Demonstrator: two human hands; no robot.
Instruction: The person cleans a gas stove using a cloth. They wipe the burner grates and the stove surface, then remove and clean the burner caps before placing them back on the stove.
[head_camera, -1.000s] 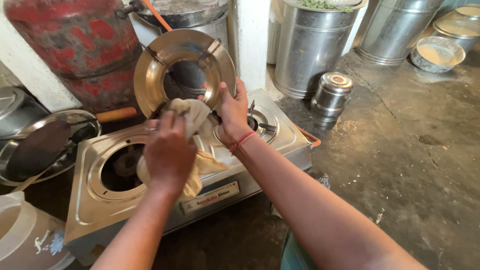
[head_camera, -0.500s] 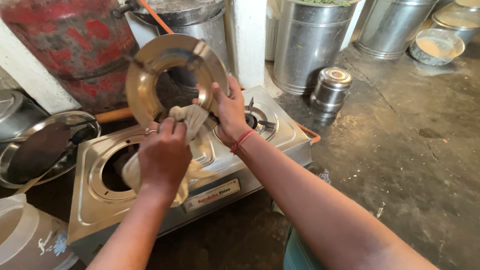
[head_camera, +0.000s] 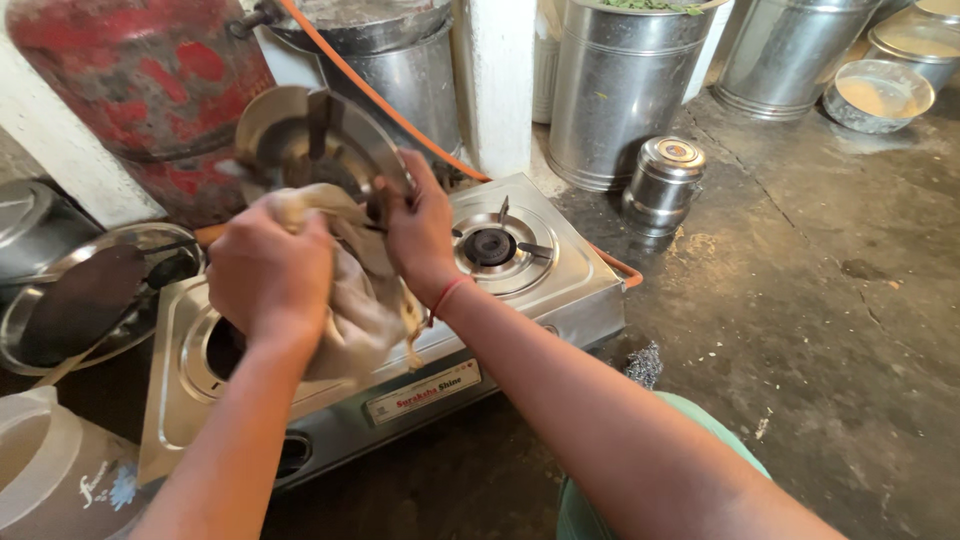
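Both hands closed, working a metal burner plate over a two-burner gas stove (head_camera: 560, 290).
The left hand (head_camera: 268, 275) is clenched on a pale cloth (head_camera: 360, 300) pressed against the burner plate (head_camera: 300, 140). The right hand (head_camera: 420, 232) grips the plate's lower rim, fingers curled, holding it tilted above the stove's open left burner well (head_camera: 225, 350), in front of a red gas cylinder (head_camera: 150, 90).

We observe the left hand (head_camera: 268, 272) pressing a cloth (head_camera: 358, 300) against a steel burner ring (head_camera: 300, 140), which the right hand (head_camera: 420, 235) grips tilted above the two-burner stove (head_camera: 540, 290).
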